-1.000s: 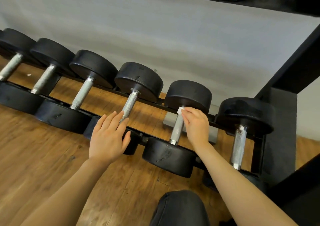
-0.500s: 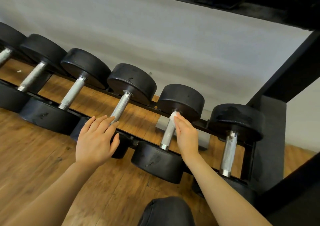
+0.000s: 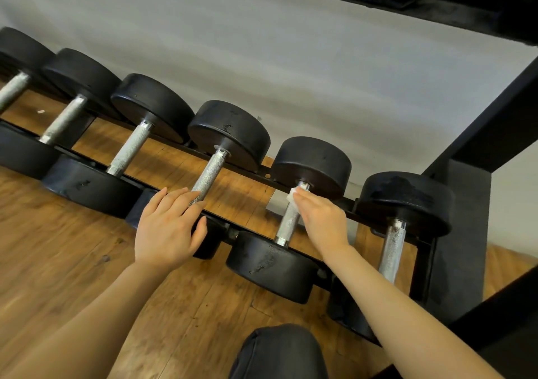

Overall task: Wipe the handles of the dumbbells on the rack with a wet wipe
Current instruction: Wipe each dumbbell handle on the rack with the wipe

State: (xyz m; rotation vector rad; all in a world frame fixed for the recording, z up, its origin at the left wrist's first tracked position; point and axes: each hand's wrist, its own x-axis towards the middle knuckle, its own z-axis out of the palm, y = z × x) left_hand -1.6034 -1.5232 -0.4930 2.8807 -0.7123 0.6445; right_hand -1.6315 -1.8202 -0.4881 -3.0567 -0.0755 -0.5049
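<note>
Worked over a wooden floor (image 3: 72, 262), in front of a plain grey wall (image 3: 291, 58), at a low black rack (image 3: 263, 172) with six dumbbells lying side by side. Knelt close, with one dark knee (image 3: 279, 352) at the bottom edge of the view.

Pressed the white wipe (image 3: 292, 195) with the right hand (image 3: 323, 218) against the top end of the second handle from the right (image 3: 288, 221), just under the back weight. Kept the fingers nearly straight and flat along the bar, with no curl round it to be seen; could not see the thumb. Left the lower part of this bar bare.

Laid the left hand (image 3: 167, 227) open and flat, holding nothing, with the fingertips on the lower end of the next handle to the left (image 3: 209, 175).

Appeared to be in the middle of the job, with this one handle only begun. Could not tell from any shine or wet mark whether the last handle on the right (image 3: 393, 250) or the three on the left (image 3: 129, 148) were already cleaned. Probably needed a stroke down the whole bar next, then the same on every bar not yet done.
</note>
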